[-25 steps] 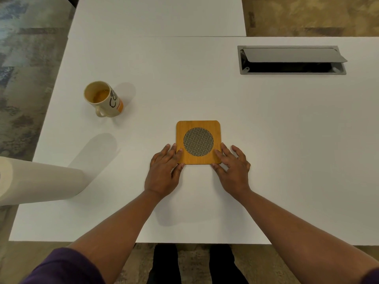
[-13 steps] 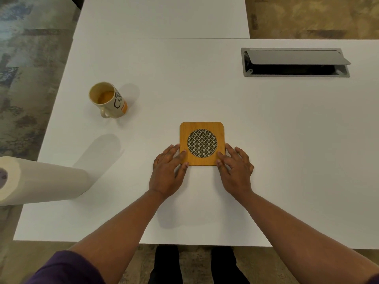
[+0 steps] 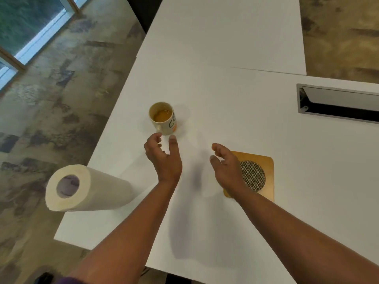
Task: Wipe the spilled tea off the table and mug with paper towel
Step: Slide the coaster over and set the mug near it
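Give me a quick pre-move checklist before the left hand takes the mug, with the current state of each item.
1. Left hand free to grasp: ok, fingers loosely curled, holding nothing, just short of the mug.
2. Mug upright: ok, standing on the table with tea inside.
3. Handle reachable: ok, it faces the left hand.
4. Right hand free: ok, relaxed, empty, raised over the near left corner of the wooden coaster.
5. Paper towel roll within reach: ok, standing at the left table edge; no sheet torn off yet.
6. Spill located: cannot tell, no tea shows on the table or the mug's outside.
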### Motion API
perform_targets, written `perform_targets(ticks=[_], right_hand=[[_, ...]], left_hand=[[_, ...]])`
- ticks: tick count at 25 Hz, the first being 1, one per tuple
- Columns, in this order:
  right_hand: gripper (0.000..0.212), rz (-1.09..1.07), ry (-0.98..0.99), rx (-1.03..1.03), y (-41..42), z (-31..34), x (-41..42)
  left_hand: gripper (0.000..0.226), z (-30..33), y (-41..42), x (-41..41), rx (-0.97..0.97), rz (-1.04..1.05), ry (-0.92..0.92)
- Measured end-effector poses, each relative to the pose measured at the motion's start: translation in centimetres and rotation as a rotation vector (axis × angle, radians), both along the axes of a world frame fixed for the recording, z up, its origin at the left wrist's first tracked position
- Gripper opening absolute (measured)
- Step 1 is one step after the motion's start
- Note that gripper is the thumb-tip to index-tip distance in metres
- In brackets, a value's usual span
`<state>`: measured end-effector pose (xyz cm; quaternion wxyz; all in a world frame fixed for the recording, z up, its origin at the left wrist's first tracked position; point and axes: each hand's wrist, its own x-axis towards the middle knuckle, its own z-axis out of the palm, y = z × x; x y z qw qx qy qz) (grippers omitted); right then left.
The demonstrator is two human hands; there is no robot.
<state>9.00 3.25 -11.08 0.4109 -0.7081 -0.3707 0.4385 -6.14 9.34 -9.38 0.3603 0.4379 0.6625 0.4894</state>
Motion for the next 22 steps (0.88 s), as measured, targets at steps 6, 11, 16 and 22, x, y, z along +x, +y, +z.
perform_targets(ticks=[6,11,16,22], right_hand=[[0.065,0.21,0.023,-0.04,10.6,0.3,-6.0],[0.066,0.242,-0.15,0.083,15.1,-0.6,-7.7],[0.061,0.233,-0.17,0.154,15.4,-1.2,-8.0],[0.063,0.192,-0.2,0.192,13.6,-0.7,-7.0]], left_hand=[[0.06,0.0,7.2,-2.5,-0.142,0.007,-0.149],[0.069,-0.7,9.8,-3.5,-0.183,0.02,-0.294],[0.059,-0.4,10.2,-3.6,-0.139,0.026,-0.344],[0.063,0.4,8.6,-3.0,-0.085,-0.015,-0.334]])
